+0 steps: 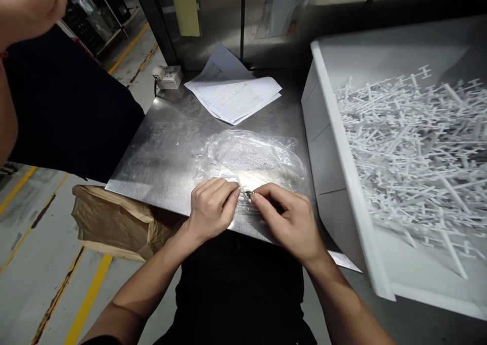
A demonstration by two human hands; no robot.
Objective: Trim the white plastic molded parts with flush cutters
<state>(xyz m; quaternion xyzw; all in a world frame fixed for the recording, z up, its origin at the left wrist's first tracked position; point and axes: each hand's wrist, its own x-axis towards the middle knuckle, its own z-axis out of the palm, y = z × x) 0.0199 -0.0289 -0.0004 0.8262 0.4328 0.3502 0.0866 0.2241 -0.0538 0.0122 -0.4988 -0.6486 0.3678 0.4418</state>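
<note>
My left hand (211, 205) is closed in a pinch on a small white plastic sprue (242, 186). In my right hand (291, 218), thumb and forefinger pinch a small dark piece (248, 194) whose kind I cannot make out; it meets or nearly meets the sprue. Both hands are above the near edge of a metal table (152, 142). Beneath and beyond them a clear plastic bag (262, 154) lies spread out, with many tiny bits on it or in it.
To the right stands a large white bin (342, 182) heaped with white plastic sprues (414, 152). Printed sheets (236, 94) and a power socket (169, 77) sit at the table's back. A brown paper bag (114, 223) hangs left; another person's arm (26, 10) is nearby.
</note>
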